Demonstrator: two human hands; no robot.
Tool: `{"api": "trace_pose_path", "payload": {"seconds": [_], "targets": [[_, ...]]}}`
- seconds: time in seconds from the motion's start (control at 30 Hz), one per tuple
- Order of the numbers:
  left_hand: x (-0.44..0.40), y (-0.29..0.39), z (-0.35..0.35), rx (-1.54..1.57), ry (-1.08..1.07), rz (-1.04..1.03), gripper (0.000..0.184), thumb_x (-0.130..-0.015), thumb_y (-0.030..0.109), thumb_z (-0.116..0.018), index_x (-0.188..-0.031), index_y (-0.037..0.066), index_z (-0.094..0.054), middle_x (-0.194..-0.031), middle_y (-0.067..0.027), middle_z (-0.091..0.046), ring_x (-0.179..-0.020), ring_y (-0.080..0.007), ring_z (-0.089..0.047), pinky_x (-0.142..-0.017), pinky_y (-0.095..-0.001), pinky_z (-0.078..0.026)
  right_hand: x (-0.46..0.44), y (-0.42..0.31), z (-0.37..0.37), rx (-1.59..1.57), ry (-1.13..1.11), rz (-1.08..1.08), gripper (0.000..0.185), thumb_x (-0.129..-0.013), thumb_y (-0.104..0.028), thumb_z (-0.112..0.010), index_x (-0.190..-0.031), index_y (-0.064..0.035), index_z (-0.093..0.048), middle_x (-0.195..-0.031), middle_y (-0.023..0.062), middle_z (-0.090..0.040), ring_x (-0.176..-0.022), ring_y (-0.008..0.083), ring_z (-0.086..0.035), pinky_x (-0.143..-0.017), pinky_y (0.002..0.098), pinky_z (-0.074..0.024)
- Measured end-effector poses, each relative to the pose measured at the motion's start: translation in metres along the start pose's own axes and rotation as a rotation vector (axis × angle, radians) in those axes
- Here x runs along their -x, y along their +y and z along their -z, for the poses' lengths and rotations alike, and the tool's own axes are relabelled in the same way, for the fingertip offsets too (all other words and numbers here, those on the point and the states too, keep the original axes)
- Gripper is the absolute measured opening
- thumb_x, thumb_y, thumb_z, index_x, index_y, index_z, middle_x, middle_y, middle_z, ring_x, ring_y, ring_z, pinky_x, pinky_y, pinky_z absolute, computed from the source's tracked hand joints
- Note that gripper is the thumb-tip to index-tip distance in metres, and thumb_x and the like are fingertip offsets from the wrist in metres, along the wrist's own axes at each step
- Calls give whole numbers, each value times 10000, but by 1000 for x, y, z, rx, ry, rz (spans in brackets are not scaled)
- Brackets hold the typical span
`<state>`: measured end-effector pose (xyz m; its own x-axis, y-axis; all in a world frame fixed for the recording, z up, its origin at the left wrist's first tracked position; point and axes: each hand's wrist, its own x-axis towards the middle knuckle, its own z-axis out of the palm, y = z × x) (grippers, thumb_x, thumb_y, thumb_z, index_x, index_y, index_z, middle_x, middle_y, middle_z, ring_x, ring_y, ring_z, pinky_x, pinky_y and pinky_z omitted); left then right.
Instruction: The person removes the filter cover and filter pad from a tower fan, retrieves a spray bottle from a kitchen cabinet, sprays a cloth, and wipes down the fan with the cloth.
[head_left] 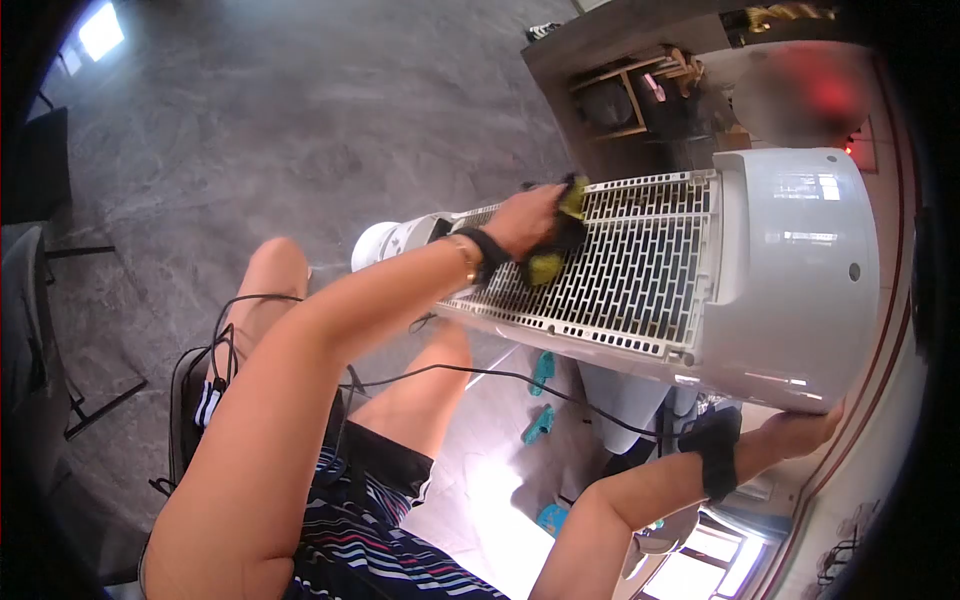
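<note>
Grey marbled flooring (300,130) spreads across the upper left of the view, with a dark cabinet (640,35) at the top. Before you lies a white tower appliance (800,260), slanting from the middle of the view to its right side; whether it stands upright or leans cannot be told, since what supports it is hidden. Its slotted grille (640,270) faces you. On the grille, toward the narrower end, your left grip (530,222) is pressed together around a bunched dark and yellow-green cloth (568,232). Loose folds of this cloth could catch in the slots, and heavy pressure there could flex the thin bars. Your right grip (795,435) touches the edge of the broad end; its fingers are largely hidden, so you cannot tell whether they pinch the rim or merely rest on it. Should that contact be slight, a firm push from the left could make the appliance rock or turn. Outward from the appliance, a black cable (500,374) runs slack past your legs to the strap (716,455) on your right wrist; it could snag if you swing that arm or shift a knee. Farther off, teal slippers (541,372) lie on the floor, where a backward step could meet them.
</note>
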<state>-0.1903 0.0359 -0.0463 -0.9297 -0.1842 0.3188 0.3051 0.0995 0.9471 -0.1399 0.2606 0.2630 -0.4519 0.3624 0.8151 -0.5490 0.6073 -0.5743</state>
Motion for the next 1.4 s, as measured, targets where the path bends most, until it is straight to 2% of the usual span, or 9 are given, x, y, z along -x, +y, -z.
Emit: {"api": "trace_pose_path", "payload": {"seconds": [0.17,0.27,0.37,0.43,0.8,0.97,1.03,1.13,1.4], "targets": [[9,-27,7,-31,-136,122,282,-818,200,-519,-1054,46,-512,-1009,-202,-579,-959,-362,-538,-811,-388,-414,-2,2,-1,-15,46,-36,426,-856,-292,-413,-1022,75,-552,-958,147,-567,-828,242,-571,-718,338,-485],[-24,58,12,247,213,-183,261,-817,121,-530,-1061,34,-494,-958,-210,-577,-903,-372,-545,-759,-389,-440,-2,-1,0,-32,31,10,430,-826,-289,-419,-1010,74,-560,-963,169,-577,-845,258,-586,-705,334,-496],[-63,99,0,124,309,-536,368,-732,90,-608,-1074,27,-487,-1024,-191,-529,-953,-354,-502,-792,-402,-435,-8,0,4,32,24,35,429,-823,-297,-423,-995,72,-562,-949,166,-577,-837,255,-589,-693,338,-500],[-59,107,-9,-116,189,-394,406,-708,97,-622,-1083,37,-480,-1034,-162,-503,-966,-343,-493,-780,-405,-441,-4,-4,0,14,27,4,428,-821,-297,-424,-986,73,-563,-934,163,-576,-826,254,-591,-679,339,-501],[1,-19,3,-224,-115,-29,340,-790,180,-541,-1094,45,-474,-993,-192,-546,-897,-367,-538,-763,-410,-442,6,-4,-5,-41,56,-46,400,-827,-265,-418,-980,67,-581,-934,150,-577,-806,247,-583,-670,327,-499],[-32,73,5,182,252,-279,241,-790,204,-536,-952,33,-488,-928,-208,-550,-883,-382,-533,-733,-438,-437,4,-4,-2,15,20,-18,395,-833,-263,-426,-975,70,-582,-936,134,-574,-803,234,-574,-681,318,-490],[-51,105,-2,165,311,-475,225,-791,189,-536,-943,33,-482,-928,-192,-545,-882,-382,-526,-722,-437,-438,5,-11,-7,-11,60,-48,407,-810,-278,-433,-974,64,-580,-921,147,-582,-828,241,-583,-696,328,-486],[-58,103,-12,-23,207,-413,200,-791,163,-530,-930,31,-476,-926,-181,-534,-877,-387,-517,-720,-435,-438,-3,-8,-6,-19,66,-1,406,-808,-283,-433,-961,64,-578,-916,150,-581,-810,244,-586,-674,325,-493],[15,-31,-3,-16,-12,-21,310,-772,98,-537,-1073,50,-485,-991,-193,-569,-944,-366,-533,-785,-402,-430,12,-17,-17,-58,108,24,423,-811,-281,-429,-977,82,-569,-915,171,-576,-805,253,-588,-661,330,-497]]}}
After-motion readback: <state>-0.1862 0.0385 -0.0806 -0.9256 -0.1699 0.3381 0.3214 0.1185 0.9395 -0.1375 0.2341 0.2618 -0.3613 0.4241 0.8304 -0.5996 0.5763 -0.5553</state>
